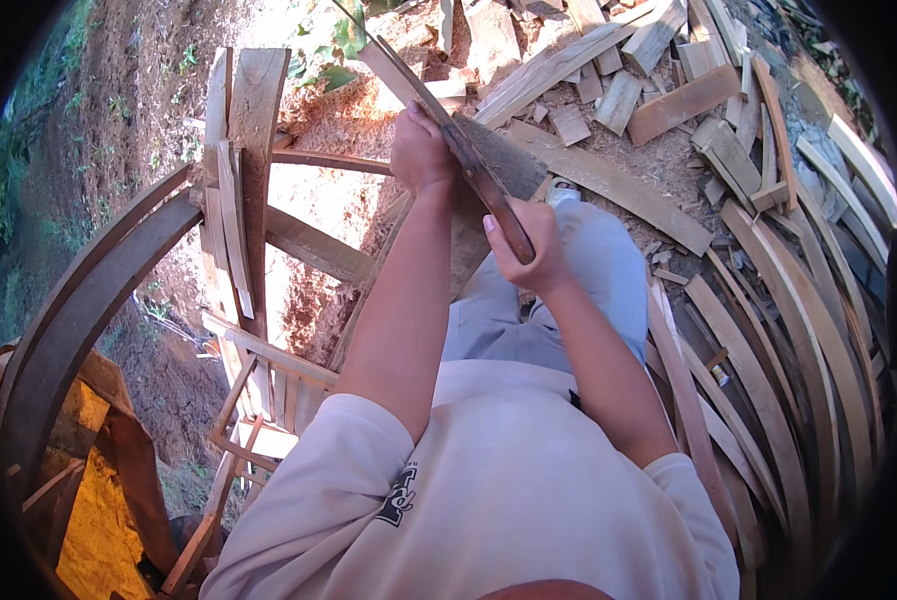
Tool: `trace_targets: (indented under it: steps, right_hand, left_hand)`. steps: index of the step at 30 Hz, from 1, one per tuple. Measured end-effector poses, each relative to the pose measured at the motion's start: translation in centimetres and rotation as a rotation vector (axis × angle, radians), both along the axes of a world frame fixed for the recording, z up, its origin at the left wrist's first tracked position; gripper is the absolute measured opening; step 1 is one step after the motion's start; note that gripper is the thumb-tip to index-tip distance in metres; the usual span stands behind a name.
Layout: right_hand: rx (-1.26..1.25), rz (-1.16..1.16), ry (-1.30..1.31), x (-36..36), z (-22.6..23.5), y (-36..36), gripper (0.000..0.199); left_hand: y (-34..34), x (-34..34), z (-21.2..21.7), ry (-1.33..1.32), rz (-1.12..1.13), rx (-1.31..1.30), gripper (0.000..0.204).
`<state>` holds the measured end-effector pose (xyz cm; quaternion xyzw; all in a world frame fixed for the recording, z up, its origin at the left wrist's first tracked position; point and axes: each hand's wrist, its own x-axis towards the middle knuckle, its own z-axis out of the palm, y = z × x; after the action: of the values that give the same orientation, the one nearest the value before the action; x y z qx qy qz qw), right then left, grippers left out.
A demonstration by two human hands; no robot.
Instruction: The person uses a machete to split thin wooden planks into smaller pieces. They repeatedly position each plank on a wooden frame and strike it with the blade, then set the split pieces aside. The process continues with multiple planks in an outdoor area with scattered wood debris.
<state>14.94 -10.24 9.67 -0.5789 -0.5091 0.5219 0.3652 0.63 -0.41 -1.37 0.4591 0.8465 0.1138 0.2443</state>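
My right hand (527, 245) is wrapped around the brown wooden handle of a long, narrow, dark-bladed tool (469, 155) that looks like a machete. It slants up and to the left, past my other hand. Closed beside the blade, my left hand (424, 150) appears to grip a pale strip of wood (387, 72), whose lower end is hidden by the fingers. Behind the tool, a dark, wide board (509, 160) slopes near my knees.
Wood offcuts (619, 100) and shavings cover the ground ahead. Curved planks (769, 400) are stacked to my right. On the left stand upright boards (254, 130), a large curved wooden piece (79, 290) and a small wooden frame (279, 360).
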Motion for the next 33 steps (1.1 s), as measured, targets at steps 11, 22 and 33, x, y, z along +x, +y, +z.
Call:
trace_targets:
  steps: [11,22,33]
  right_hand:
    - [-0.091,0.033,-0.106,0.0,0.9,-0.2,0.016]
    - [-0.066,0.149,-0.191,4.8,3.1,-8.7,0.012]
    - [-0.195,0.177,-0.259,7.3,10.8,-12.6,0.017]
  left_hand:
    - [0.6,1.1,2.0,0.002,-0.013,-0.073,0.042]
    - [0.4,0.9,2.1,0.006,0.024,-0.055,0.043]
    - [1.0,1.1,3.6,-0.086,-0.012,-0.166,0.055]
